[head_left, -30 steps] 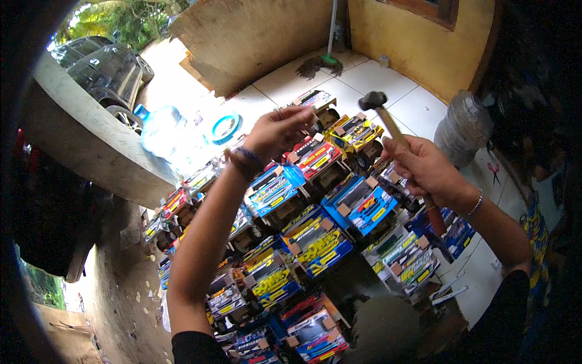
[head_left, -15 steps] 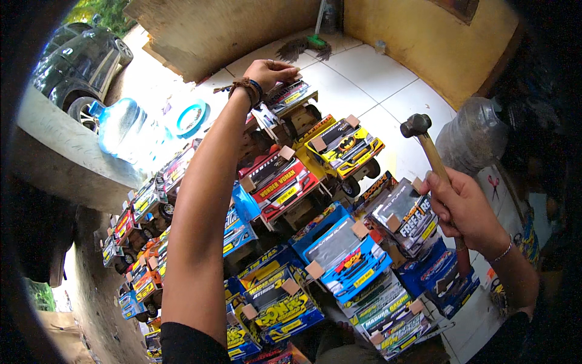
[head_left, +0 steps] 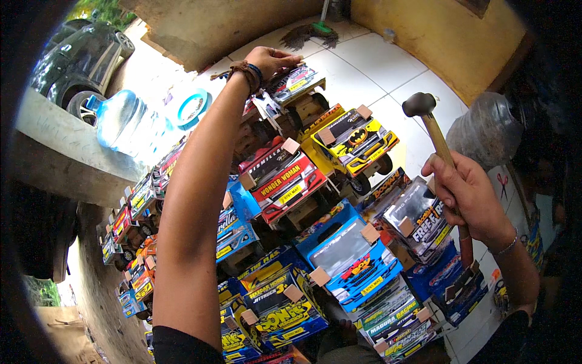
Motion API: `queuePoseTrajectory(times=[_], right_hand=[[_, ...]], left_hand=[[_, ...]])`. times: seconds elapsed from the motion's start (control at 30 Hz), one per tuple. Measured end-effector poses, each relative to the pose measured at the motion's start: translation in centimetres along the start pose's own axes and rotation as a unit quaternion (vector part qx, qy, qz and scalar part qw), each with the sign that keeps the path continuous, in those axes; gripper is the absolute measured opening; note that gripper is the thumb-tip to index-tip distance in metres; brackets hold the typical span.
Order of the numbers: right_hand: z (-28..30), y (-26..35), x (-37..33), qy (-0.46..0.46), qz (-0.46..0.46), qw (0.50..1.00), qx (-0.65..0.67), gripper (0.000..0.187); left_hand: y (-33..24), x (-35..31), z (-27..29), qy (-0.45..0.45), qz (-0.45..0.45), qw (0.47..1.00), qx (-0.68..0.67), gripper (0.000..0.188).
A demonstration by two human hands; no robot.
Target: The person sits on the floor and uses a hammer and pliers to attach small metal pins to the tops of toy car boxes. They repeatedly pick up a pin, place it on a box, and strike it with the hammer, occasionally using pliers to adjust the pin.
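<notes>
The person's left hand (head_left: 271, 60) reaches far out, fingers spread flat on the top of a white toy truck (head_left: 290, 91) at the far end of the stacked rows. The right hand (head_left: 467, 197) is clenched around a wooden-handled hammer (head_left: 438, 145), head up, on the right above a silver toy truck (head_left: 418, 219). A water jug (head_left: 124, 124) stands far left.
</notes>
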State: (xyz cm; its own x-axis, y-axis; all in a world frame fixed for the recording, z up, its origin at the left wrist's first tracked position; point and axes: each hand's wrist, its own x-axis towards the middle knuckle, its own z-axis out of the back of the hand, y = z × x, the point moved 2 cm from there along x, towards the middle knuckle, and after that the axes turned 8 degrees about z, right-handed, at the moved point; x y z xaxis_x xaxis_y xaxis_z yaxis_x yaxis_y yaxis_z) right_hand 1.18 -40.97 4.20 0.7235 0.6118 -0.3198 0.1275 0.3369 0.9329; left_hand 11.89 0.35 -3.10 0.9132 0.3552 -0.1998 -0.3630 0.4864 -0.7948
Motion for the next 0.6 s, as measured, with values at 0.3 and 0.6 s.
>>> queuePoseTrajectory(times=[0.3, 0.6], right_hand=[[-0.6, 0.8, 1.9, -0.045, 0.080, 0.995, 0.030, 0.031], [-0.5, 2.1, 6.2, -0.075, 0.074, 0.994, 0.028, 0.040]], left_hand=[[0.4, -0.1, -0.2, 0.008, 0.016, 0.999, -0.033, 0.038], [0.4, -0.4, -0.3, 0.006, 0.003, 0.999, -0.049, 0.043]])
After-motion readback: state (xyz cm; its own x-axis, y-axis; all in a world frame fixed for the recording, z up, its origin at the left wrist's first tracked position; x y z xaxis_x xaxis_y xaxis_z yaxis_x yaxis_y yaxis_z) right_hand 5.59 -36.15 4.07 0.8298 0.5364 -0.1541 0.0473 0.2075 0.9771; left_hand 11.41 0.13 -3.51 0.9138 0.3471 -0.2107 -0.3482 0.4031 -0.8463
